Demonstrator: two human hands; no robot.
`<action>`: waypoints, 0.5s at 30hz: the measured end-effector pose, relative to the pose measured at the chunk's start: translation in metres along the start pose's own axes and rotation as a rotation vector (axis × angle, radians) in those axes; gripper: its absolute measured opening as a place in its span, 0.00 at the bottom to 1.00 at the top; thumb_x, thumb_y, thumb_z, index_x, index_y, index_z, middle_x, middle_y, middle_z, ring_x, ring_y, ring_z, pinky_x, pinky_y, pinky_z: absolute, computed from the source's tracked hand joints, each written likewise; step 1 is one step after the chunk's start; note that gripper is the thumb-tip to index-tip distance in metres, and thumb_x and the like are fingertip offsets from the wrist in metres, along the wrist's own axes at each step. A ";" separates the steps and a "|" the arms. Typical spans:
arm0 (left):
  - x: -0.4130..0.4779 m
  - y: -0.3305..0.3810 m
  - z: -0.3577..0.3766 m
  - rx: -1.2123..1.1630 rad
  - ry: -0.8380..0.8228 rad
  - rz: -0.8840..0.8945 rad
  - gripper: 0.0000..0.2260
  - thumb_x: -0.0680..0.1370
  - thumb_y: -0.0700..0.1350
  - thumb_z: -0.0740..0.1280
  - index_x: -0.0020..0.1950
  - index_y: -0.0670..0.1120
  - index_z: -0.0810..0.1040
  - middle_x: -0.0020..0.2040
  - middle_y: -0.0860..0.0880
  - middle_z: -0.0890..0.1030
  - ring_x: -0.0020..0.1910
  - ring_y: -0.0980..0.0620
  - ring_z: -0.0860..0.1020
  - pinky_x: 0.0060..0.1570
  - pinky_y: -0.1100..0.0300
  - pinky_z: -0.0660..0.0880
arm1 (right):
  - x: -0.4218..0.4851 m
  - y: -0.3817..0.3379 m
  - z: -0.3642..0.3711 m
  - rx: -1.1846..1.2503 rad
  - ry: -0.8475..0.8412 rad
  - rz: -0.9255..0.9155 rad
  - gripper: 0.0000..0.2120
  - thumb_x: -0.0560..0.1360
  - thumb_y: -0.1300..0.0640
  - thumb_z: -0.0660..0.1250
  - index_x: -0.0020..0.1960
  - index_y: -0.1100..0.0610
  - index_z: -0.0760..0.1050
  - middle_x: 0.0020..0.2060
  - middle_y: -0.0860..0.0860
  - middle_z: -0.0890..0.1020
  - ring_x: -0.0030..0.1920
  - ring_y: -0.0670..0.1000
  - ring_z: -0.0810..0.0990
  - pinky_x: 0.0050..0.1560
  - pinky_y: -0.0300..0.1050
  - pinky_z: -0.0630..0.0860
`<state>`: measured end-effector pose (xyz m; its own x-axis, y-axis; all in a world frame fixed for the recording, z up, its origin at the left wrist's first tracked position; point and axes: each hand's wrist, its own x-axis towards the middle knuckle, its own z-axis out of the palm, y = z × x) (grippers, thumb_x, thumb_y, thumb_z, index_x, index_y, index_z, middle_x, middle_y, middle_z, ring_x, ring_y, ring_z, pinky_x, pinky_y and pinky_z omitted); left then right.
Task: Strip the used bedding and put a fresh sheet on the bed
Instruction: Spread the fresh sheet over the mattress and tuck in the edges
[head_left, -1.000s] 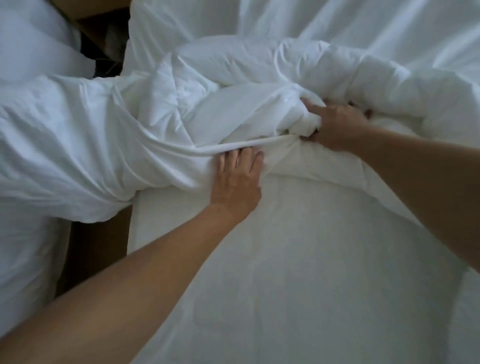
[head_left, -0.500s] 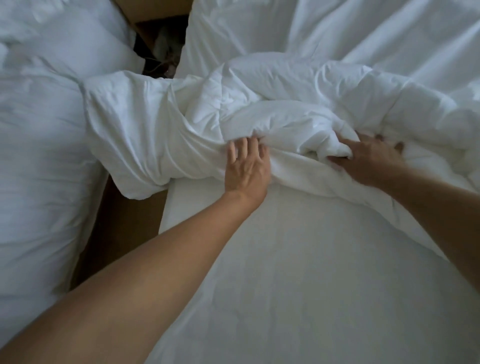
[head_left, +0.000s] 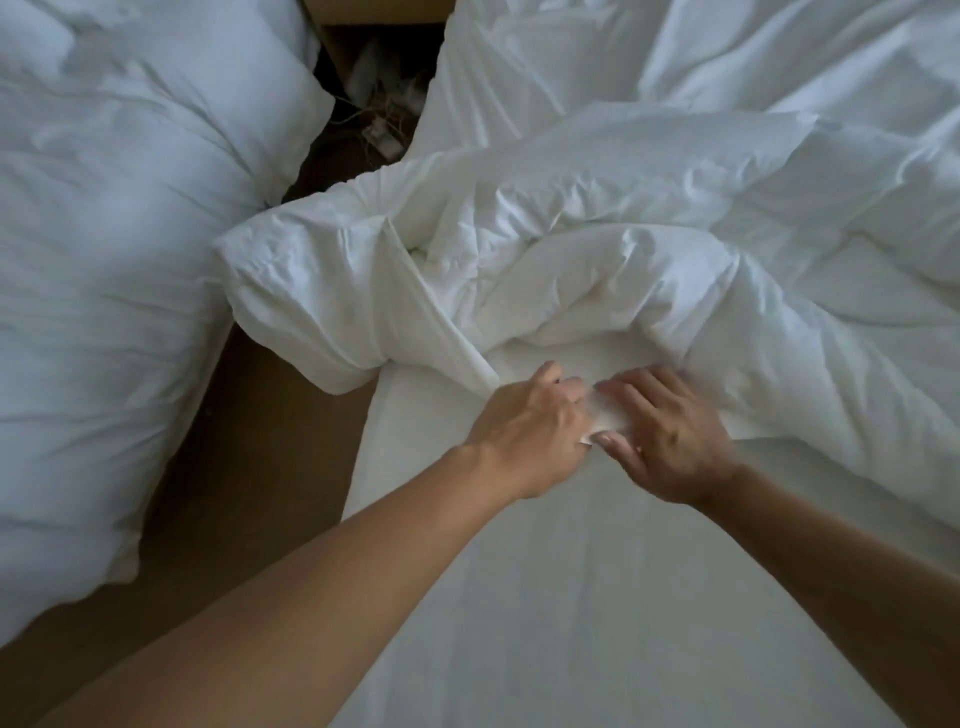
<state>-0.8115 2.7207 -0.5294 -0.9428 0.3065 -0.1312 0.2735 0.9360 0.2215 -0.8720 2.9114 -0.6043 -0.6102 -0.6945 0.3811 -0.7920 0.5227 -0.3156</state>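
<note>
A crumpled white duvet (head_left: 597, 249) lies bunched across the far half of the bed, its left end hanging over the bed's side. The white sheet on the mattress (head_left: 597, 597) is bare and smooth below it. My left hand (head_left: 530, 436) and my right hand (head_left: 670, 436) meet at the duvet's near edge. Both pinch the same small bit of white fabric (head_left: 605, 415) between them. A taut fold of the cover runs up from my left hand.
A second bed with rumpled white bedding (head_left: 104, 260) fills the left side. A brown floor strip (head_left: 249, 467) separates the two beds. Cables and small clutter (head_left: 379, 119) lie in the dark gap at the top. More white bedding (head_left: 779, 62) lies at the far right.
Both hands have drawn back toward me and come together at the duvet's near edge. The left hand went from lying flat to pinching fabric. The view has shifted left.
</note>
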 end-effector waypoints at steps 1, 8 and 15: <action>-0.005 -0.001 -0.001 -0.003 0.001 -0.014 0.12 0.81 0.48 0.62 0.45 0.44 0.80 0.46 0.46 0.79 0.49 0.43 0.73 0.39 0.54 0.63 | -0.004 0.002 0.000 -0.072 -0.043 0.043 0.23 0.76 0.41 0.67 0.53 0.61 0.80 0.49 0.57 0.80 0.46 0.61 0.78 0.46 0.56 0.74; -0.040 -0.012 0.021 -0.068 -0.123 -0.124 0.15 0.83 0.53 0.59 0.38 0.51 0.64 0.32 0.53 0.65 0.35 0.43 0.70 0.36 0.54 0.63 | -0.055 -0.010 -0.017 -0.171 -0.220 0.293 0.08 0.66 0.57 0.67 0.32 0.58 0.70 0.24 0.53 0.73 0.22 0.59 0.72 0.26 0.42 0.62; -0.078 -0.005 0.021 -0.116 -0.080 -0.063 0.22 0.82 0.55 0.61 0.32 0.50 0.58 0.27 0.53 0.65 0.27 0.46 0.66 0.29 0.55 0.56 | -0.095 -0.001 -0.013 -0.458 -0.238 0.728 0.14 0.67 0.66 0.71 0.52 0.63 0.79 0.44 0.64 0.83 0.45 0.67 0.81 0.49 0.60 0.76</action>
<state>-0.7352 2.6960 -0.5401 -0.9379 0.2648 -0.2241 0.1859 0.9291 0.3198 -0.8138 2.9831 -0.6293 -0.9852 -0.1705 0.0148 -0.1707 0.9853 -0.0110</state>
